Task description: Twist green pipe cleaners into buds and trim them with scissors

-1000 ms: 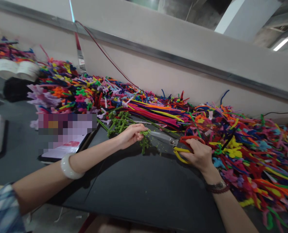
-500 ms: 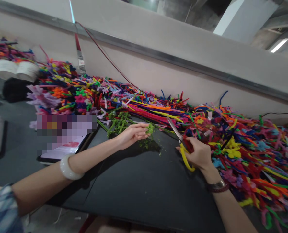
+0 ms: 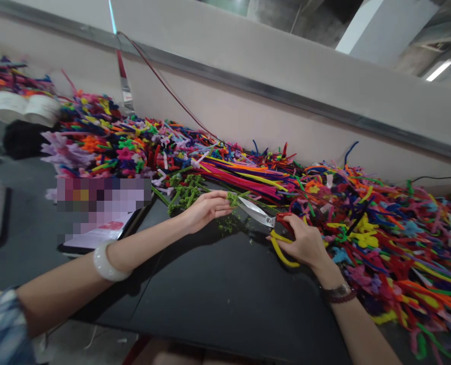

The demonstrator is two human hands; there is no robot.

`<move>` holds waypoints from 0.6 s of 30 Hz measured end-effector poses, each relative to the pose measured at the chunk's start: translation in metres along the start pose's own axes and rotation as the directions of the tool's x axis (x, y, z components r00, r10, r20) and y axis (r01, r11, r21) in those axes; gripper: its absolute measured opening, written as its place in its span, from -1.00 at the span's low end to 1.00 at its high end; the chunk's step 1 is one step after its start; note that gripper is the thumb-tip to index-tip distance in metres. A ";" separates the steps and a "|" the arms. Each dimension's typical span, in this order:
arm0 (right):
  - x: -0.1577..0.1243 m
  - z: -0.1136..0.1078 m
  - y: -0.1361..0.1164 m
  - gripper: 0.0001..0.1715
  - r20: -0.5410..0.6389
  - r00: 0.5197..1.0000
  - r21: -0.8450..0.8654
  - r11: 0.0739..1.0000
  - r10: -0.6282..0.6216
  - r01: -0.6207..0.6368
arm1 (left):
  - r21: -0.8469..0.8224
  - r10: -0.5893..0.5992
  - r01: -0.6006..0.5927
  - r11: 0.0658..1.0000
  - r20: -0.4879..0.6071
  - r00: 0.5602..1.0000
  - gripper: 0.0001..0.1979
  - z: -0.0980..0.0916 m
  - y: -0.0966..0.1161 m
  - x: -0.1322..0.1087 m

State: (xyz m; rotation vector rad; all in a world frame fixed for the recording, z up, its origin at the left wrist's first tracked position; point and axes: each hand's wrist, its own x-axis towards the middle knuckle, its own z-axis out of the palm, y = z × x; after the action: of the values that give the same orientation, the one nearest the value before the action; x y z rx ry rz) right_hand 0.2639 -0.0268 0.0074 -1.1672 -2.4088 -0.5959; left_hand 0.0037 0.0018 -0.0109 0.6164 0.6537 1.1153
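My left hand (image 3: 206, 209) pinches a small green pipe-cleaner piece (image 3: 233, 198) just above the black table (image 3: 217, 294). My right hand (image 3: 305, 243) grips scissors (image 3: 265, 219) with red and yellow handles. Their silver blades point left and touch the green piece. Green fluff scraps (image 3: 225, 228) lie on the table below. A white bangle (image 3: 105, 261) is on my left wrist, a dark watch (image 3: 339, 293) on my right.
A big heap of many-coloured pipe cleaners (image 3: 362, 228) runs along the wall behind. A bunch of green stems (image 3: 185, 191) lies left of my left hand. A phone or tablet (image 3: 99, 233) sits at the left. White cups (image 3: 23, 109) stand far left.
The scissors swung up and away, then came back down with the blades at the green piece. My left hand lifted the piece slightly to the right.
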 end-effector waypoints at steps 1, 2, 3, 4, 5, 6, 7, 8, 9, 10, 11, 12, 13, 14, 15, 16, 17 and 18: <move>0.000 0.000 0.000 -0.51 -0.005 1.000 0.002 1.000 -0.008 0.008 | 0.008 0.007 -0.007 1.000 0.000 1.000 -0.85 0.000 0.000 0.000; 0.000 0.000 0.000 -0.49 -0.014 1.000 0.003 1.000 -0.013 0.013 | 0.018 0.017 -0.017 1.000 -0.001 1.000 -0.85 -0.001 0.000 0.001; 0.000 0.000 0.000 -0.49 -0.024 1.000 0.004 1.000 -0.016 0.016 | 0.031 0.029 -0.029 0.999 -0.003 1.000 -0.84 -0.002 0.000 0.001; 0.000 0.000 0.000 -0.48 -0.033 0.999 0.005 1.000 -0.017 0.017 | 0.047 0.040 -0.039 0.998 -0.006 0.999 -0.84 -0.002 0.000 0.002; -0.001 0.001 0.000 -0.47 -0.040 0.999 0.005 1.000 -0.015 0.015 | 0.064 0.049 -0.048 0.997 -0.013 0.999 -0.84 -0.002 0.000 0.002; -0.001 0.001 0.000 -0.47 -0.044 0.999 0.004 1.000 -0.010 0.010 | 0.081 0.057 -0.055 0.995 -0.021 0.998 -0.84 -0.002 0.000 0.002; -0.001 0.001 0.000 -0.47 -0.042 0.999 0.003 1.000 -0.003 0.003 | 0.095 0.061 -0.058 0.994 -0.028 0.998 -0.84 -0.002 -0.001 0.002; -0.001 0.001 -0.001 -0.47 -0.037 0.999 0.003 1.000 0.004 -0.004 | 0.106 0.062 -0.058 0.993 -0.031 0.998 -0.84 -0.002 -0.001 0.002; -0.001 0.002 -0.002 -0.48 -0.031 0.999 0.004 1.000 0.011 -0.010 | 0.113 0.061 -0.057 0.992 -0.032 0.998 -0.84 -0.001 -0.001 0.001; -0.001 0.002 -0.002 -0.49 -0.027 0.999 0.006 1.000 0.020 -0.019 | 0.116 0.060 -0.056 0.992 -0.031 0.998 -0.83 -0.001 -0.001 0.001; -0.001 0.003 -0.003 -0.50 -0.027 0.999 0.006 0.999 0.033 -0.033 | 0.117 0.060 -0.056 0.992 -0.029 0.998 -0.83 0.000 -0.001 0.001; -0.001 0.003 -0.003 -0.51 -0.034 0.998 0.002 0.998 0.055 -0.055 | 0.117 0.060 -0.056 0.992 -0.026 0.998 -0.83 0.000 -0.001 0.001; -0.001 0.004 -0.003 -0.51 -0.048 0.995 -0.005 0.996 0.088 -0.088 | 0.115 0.060 -0.057 0.992 -0.022 0.998 -0.84 0.000 -0.001 0.000; -0.001 0.005 -0.003 -0.52 -0.067 0.989 -0.013 0.992 0.128 -0.129 | 0.113 0.061 -0.059 0.992 -0.019 0.998 -0.84 0.000 -0.001 0.000; -0.001 0.005 -0.002 -0.52 -0.086 0.982 -0.019 0.985 0.169 -0.171 | 0.109 0.062 -0.059 0.992 -0.017 0.998 -0.84 0.000 -0.001 0.000; -0.001 0.006 -0.001 -0.52 -0.100 0.974 -0.024 0.978 0.203 -0.207 | 0.107 0.062 -0.060 0.992 -0.015 0.998 -0.85 0.000 -0.001 0.000; -0.001 0.006 0.000 -0.52 -0.108 0.968 -0.027 0.973 0.227 -0.231 | 0.106 0.061 -0.059 0.993 -0.014 0.998 -0.85 0.000 -0.002 0.000; -0.001 0.007 0.001 -0.53 -0.109 0.965 -0.028 0.970 0.237 -0.242 | 0.106 0.059 -0.057 0.993 -0.015 0.998 -0.85 0.000 -0.002 0.000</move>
State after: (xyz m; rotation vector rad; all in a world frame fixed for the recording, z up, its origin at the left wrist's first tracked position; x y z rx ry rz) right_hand 0.2641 -0.0240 0.0013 -1.3837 -2.1360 -0.6146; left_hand 0.0047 0.0017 -0.0121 0.7209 0.7176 1.1471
